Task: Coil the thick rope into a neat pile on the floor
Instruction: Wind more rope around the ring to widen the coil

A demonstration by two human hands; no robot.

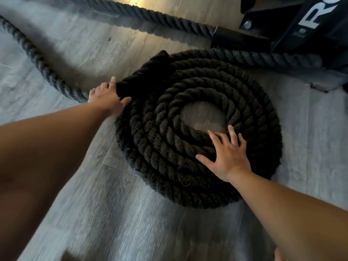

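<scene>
The thick black rope (190, 166) lies in a flat spiral coil of several turns on the grey wood floor, with bare floor showing in its centre. My right hand (227, 157) presses flat with spread fingers on the inner turns at the coil's lower right. My left hand (107, 97) grips the rope at the coil's left edge, where the loose length joins the outer turn. From there the uncoiled rope (35, 57) runs away to the upper left.
A second stretch of rope (163, 20) crosses the top and ends in a black sleeve (239, 39). A black metal rack base (301, 25) with white lettering stands at the top right. Grey wood floor (131, 223) surrounds the coil.
</scene>
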